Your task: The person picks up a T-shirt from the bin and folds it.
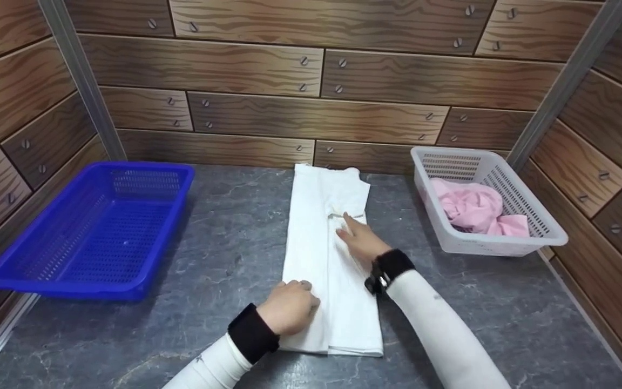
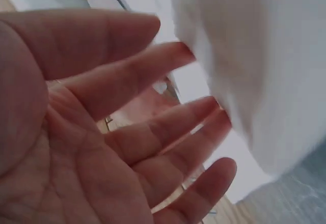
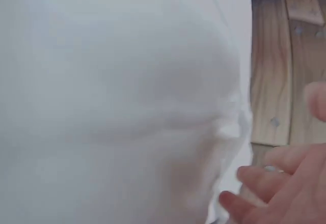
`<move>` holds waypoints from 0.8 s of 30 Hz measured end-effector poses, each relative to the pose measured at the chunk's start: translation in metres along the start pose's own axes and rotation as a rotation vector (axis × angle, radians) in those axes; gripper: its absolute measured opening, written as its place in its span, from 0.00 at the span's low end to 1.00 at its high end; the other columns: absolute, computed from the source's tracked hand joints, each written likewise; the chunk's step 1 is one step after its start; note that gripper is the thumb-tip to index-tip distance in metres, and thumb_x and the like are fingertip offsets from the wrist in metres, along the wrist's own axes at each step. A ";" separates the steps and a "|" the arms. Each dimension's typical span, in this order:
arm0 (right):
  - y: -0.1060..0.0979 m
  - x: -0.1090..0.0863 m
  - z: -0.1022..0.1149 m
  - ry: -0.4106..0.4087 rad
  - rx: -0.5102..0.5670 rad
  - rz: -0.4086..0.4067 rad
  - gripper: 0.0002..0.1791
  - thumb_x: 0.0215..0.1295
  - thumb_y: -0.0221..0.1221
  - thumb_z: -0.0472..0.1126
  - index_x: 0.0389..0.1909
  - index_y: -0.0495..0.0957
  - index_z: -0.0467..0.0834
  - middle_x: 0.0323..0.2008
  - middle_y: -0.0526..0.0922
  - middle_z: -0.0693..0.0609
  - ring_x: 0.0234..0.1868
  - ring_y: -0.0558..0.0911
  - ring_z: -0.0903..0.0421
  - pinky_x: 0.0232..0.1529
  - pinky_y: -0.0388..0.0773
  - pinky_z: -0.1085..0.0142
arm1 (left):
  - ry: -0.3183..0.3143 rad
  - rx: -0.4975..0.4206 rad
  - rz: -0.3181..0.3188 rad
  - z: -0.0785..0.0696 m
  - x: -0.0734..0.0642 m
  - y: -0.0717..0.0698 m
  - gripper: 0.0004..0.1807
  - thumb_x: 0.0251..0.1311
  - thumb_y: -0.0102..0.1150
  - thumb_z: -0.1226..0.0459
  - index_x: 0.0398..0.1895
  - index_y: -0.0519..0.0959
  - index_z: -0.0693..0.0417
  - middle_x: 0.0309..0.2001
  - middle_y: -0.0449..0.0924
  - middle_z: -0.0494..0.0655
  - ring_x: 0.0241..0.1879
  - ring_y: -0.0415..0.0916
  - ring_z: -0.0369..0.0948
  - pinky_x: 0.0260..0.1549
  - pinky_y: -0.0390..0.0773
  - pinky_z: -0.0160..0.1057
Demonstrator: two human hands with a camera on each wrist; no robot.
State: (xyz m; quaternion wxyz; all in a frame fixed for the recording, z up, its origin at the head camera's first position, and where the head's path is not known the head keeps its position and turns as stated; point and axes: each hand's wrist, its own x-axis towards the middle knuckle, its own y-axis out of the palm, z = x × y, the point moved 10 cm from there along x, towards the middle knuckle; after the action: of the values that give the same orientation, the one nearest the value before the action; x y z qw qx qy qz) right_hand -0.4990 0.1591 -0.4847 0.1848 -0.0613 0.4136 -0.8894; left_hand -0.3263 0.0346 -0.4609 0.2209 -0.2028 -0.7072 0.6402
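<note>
A white cloth garment (image 1: 311, 232), folded into a long narrow strip, lies on the grey table, its far end near the back wall. Over its near left part is my left hand (image 1: 289, 308); in the left wrist view the fingers (image 2: 153, 137) are loosely bent, their tips at the edge of the white fabric (image 2: 239, 71) without pinching it. My right hand (image 1: 362, 240) is at the garment's right side, fingers extended towards a small gap in the upper layer. Beside the fabric (image 3: 117, 81) in the right wrist view, the right fingers (image 3: 265, 183) are spread and grip nothing.
A blue plastic basket (image 1: 151, 270) stands at the left of the grey marbled table (image 1: 224, 227). At the back right, a white basket (image 1: 435, 216) holds a crumpled pink cloth (image 1: 467, 205). Wood-patterned walls (image 1: 268, 65) enclose the back and both sides.
</note>
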 end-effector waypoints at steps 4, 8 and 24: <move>0.009 -0.047 0.023 -0.135 -0.081 0.020 0.35 0.80 0.49 0.44 0.75 0.54 0.24 0.75 0.57 0.24 0.78 0.56 0.28 0.79 0.49 0.38 | 0.058 -0.037 0.024 -0.003 -0.010 0.000 0.02 0.59 0.67 0.60 0.32 0.87 0.45 0.52 0.87 0.50 0.51 0.82 0.49 0.47 0.80 0.50; 0.027 -0.099 0.047 -0.185 -0.170 0.120 0.32 0.76 0.56 0.46 0.70 0.66 0.26 0.71 0.67 0.26 0.74 0.67 0.30 0.75 0.59 0.38 | 0.100 -0.028 0.055 -0.011 -0.019 0.001 0.08 0.53 0.72 0.52 0.26 0.85 0.43 0.44 0.85 0.44 0.44 0.81 0.44 0.41 0.77 0.43; 0.066 -0.172 0.093 -0.358 -0.609 0.156 0.17 0.69 0.63 0.53 0.25 0.79 0.47 0.58 0.86 0.41 0.56 0.86 0.45 0.56 0.83 0.54 | 0.081 0.087 -0.009 -0.025 -0.023 0.006 0.25 0.40 0.80 0.49 0.38 0.80 0.48 0.38 0.80 0.42 0.36 0.75 0.41 0.30 0.68 0.38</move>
State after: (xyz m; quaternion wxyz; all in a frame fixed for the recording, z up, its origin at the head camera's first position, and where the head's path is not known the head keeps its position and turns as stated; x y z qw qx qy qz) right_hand -0.2973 0.1190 -0.4661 0.2946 -0.2365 0.6243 -0.6838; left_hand -0.2935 0.0428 -0.4664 0.2606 -0.2156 -0.6700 0.6608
